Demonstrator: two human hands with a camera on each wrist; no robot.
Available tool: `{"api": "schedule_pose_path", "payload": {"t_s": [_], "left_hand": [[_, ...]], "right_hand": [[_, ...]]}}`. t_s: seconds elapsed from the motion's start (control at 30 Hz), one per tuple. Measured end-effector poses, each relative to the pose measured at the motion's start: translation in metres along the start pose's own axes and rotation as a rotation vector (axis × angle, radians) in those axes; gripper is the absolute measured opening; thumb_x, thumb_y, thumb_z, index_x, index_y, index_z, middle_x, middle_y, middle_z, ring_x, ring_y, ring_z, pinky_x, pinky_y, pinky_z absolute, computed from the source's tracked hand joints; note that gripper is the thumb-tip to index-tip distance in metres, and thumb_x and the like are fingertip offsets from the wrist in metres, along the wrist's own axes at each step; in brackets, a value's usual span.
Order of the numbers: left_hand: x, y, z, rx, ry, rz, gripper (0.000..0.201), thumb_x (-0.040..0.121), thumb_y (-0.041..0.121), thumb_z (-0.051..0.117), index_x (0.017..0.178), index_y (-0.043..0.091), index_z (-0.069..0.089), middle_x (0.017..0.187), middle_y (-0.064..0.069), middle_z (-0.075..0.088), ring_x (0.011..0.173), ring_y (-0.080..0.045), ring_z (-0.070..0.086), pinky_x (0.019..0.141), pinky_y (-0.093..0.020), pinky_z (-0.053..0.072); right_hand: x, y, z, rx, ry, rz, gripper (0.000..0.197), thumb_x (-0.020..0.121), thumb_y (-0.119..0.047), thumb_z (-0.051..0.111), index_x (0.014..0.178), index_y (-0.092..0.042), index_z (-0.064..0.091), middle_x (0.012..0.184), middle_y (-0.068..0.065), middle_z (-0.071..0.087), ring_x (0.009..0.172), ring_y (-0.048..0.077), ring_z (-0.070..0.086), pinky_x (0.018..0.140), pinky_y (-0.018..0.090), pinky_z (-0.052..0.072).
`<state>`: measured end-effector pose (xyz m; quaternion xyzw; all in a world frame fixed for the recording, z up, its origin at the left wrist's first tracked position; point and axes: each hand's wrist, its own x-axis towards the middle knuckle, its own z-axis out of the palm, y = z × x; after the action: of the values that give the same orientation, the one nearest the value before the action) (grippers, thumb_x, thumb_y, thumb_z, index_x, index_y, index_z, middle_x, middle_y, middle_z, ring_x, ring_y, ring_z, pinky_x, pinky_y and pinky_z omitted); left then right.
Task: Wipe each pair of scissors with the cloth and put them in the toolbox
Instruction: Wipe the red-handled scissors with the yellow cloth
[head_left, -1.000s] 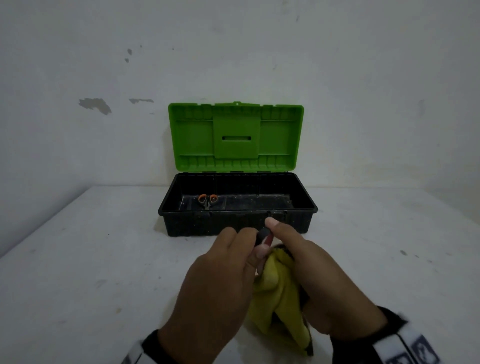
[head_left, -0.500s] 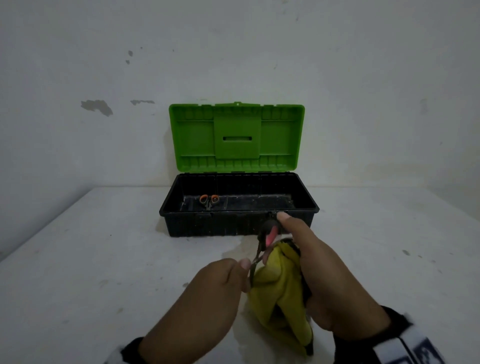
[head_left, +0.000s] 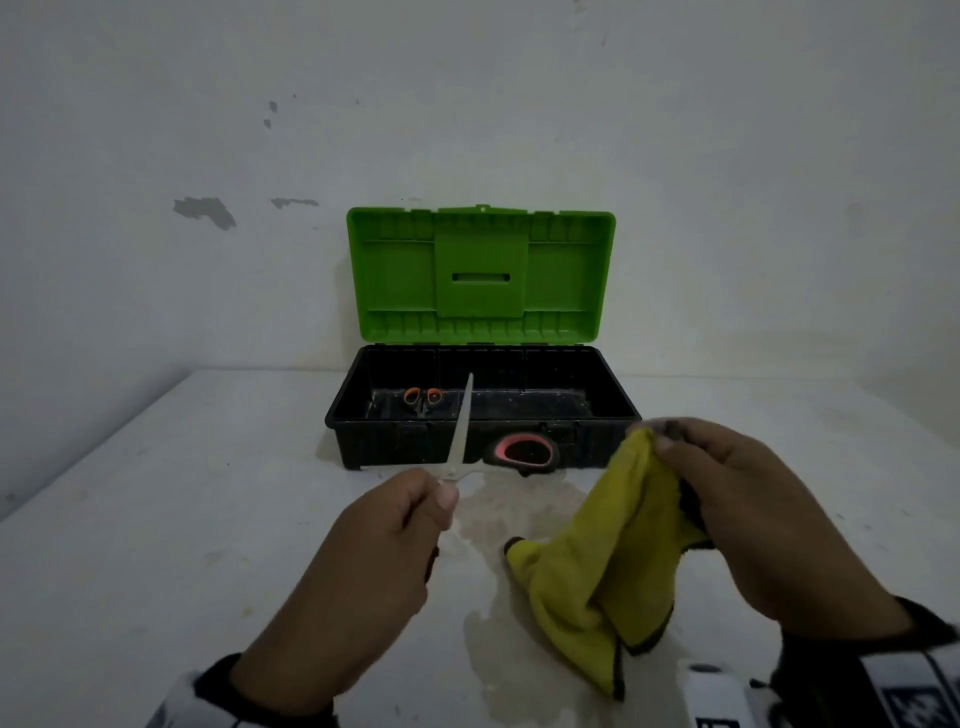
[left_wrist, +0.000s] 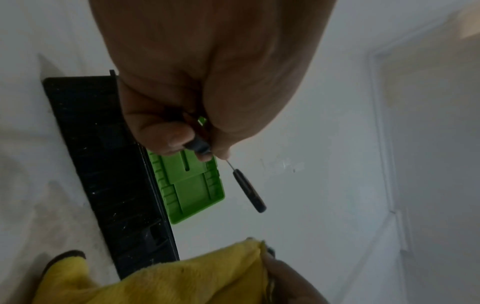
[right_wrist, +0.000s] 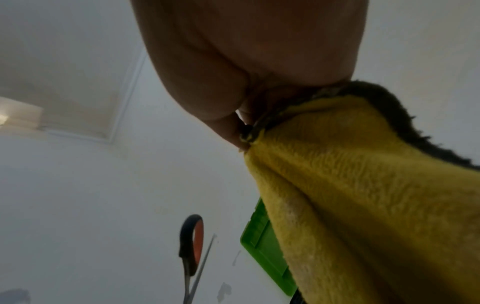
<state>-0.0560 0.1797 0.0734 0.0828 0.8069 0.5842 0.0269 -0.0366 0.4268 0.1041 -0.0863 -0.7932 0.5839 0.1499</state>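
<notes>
a person's left hand (head_left: 384, 525) pinches open scissors (head_left: 460, 431) near the pivot, one blade pointing up over the toolbox (head_left: 483, 441) – where an orange-handled pair (head_left: 423, 397) already lies. the right hand (head_left: 748, 514) grips the yellow cloth (head_left: 597, 561), clear of the blades – with so slight a pinch, the spread scissors could swing and nick a finger or drop short of the box

Left hand (head_left: 384, 525) and right hand (head_left: 748, 499), fingers curled
</notes>
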Motion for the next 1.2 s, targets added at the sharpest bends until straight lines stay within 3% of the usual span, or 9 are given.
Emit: {"api": "schedule_pose_path", "payload": {"t_s": [0.03, 0.13, 0.3, 0.47, 0.6, 0.77, 0.93, 1.03, 1.2], "left_hand": [[-0.001, -0.001, 0.001, 0.038, 0.01, 0.055, 0.035, 0.096, 0.04, 0.046, 0.071, 0.019, 0.054, 0.052, 0.001, 0.04, 0.047, -0.01, 0.037, 0.048, -0.026, 0.038], [-0.003, -0.002, 0.004, 0.14, 0.066, 0.169, 0.033, 0.096, 0.038, 0.049, 0.068, 0.024, 0.057, 0.056, 0.004, 0.057, 0.046, -0.003, 0.048, 0.05, -0.017, 0.04], [-0.007, 0.002, 0.01, 0.214, 0.083, 0.246, 0.027, 0.093, 0.036, 0.054, 0.069, 0.026, 0.06, 0.065, 0.006, 0.063, 0.053, -0.003, 0.055, 0.053, -0.016, 0.045], [-0.01, 0.006, 0.012, 0.288, 0.119, 0.276, 0.024, 0.085, 0.044, 0.064, 0.069, 0.027, 0.058, 0.06, 0.016, 0.055, 0.051, -0.001, 0.047, 0.051, -0.012, 0.039], [-0.011, 0.004, 0.016, 0.328, 0.17, 0.297, 0.026, 0.075, 0.048, 0.071, 0.065, 0.03, 0.055, 0.056, 0.011, 0.055, 0.056, 0.002, 0.05, 0.055, -0.011, 0.04], [-0.013, 0.005, 0.019, 0.36, 0.227, 0.32, 0.03, 0.069, 0.05, 0.074, 0.059, 0.034, 0.05, 0.05, 0.009, 0.051, 0.061, 0.007, 0.052, 0.058, -0.01, 0.042], [-0.014, 0.002, 0.019, 0.409, 0.251, 0.39, 0.035, 0.066, 0.053, 0.074, 0.055, 0.035, 0.045, 0.046, 0.012, 0.046, 0.065, 0.01, 0.052, 0.063, -0.009, 0.042], [-0.011, 0.001, 0.018, 0.415, 0.27, 0.439, 0.035, 0.064, 0.056, 0.071, 0.054, 0.035, 0.046, 0.043, 0.013, 0.044, 0.061, 0.006, 0.052, 0.059, -0.01, 0.042], [-0.01, -0.002, 0.016, 0.389, 0.271, 0.461, 0.037, 0.062, 0.064, 0.066, 0.054, 0.034, 0.047, 0.047, 0.012, 0.049, 0.059, 0.004, 0.052, 0.057, -0.01, 0.042]], "right_hand": [[0.0, -0.001, 0.0, -0.026, -0.02, -0.081, 0.022, 0.099, -0.021, 0.052, 0.1, -0.031, 0.072, 0.087, 0.0, 0.073, 0.085, 0.025, 0.068, 0.073, 0.049, 0.058], [-0.002, -0.002, 0.009, -0.101, 0.007, -0.289, 0.018, 0.091, -0.017, 0.064, 0.105, -0.028, 0.066, 0.092, -0.009, 0.073, 0.081, 0.005, 0.068, 0.064, 0.026, 0.053], [-0.013, -0.011, 0.029, -0.268, -0.029, -0.56, 0.022, 0.086, -0.012, 0.066, 0.095, -0.032, 0.066, 0.092, -0.02, 0.067, 0.084, -0.003, 0.062, 0.065, 0.005, 0.044], [-0.024, -0.006, 0.046, -0.358, -0.208, -0.659, 0.019, 0.089, -0.025, 0.062, 0.104, -0.037, 0.063, 0.097, -0.02, 0.065, 0.091, 0.001, 0.061, 0.075, 0.013, 0.049], [-0.033, 0.0, 0.062, -0.437, -0.099, -0.773, 0.025, 0.085, -0.034, 0.052, 0.104, -0.029, 0.068, 0.094, -0.013, 0.069, 0.087, 0.003, 0.057, 0.072, 0.023, 0.054], [-0.043, 0.005, 0.075, -0.356, 0.059, -0.664, 0.023, 0.083, -0.041, 0.056, 0.099, -0.03, 0.068, 0.084, -0.02, 0.066, 0.074, 0.0, 0.061, 0.065, 0.018, 0.054], [-0.039, 0.006, 0.076, -0.237, 0.052, -0.509, 0.011, 0.083, -0.025, 0.073, 0.084, -0.024, 0.062, 0.071, -0.018, 0.062, 0.075, 0.0, 0.062, 0.056, 0.009, 0.047], [-0.035, 0.003, 0.075, -0.198, 0.068, -0.504, 0.015, 0.081, -0.023, 0.075, 0.077, -0.024, 0.061, 0.065, -0.012, 0.062, 0.064, 0.002, 0.062, 0.049, 0.008, 0.045], [-0.036, 0.0, 0.073, -0.193, 0.035, -0.551, 0.022, 0.079, -0.014, 0.077, 0.074, -0.025, 0.059, 0.07, -0.011, 0.063, 0.064, 0.0, 0.062, 0.051, 0.005, 0.043]]}}
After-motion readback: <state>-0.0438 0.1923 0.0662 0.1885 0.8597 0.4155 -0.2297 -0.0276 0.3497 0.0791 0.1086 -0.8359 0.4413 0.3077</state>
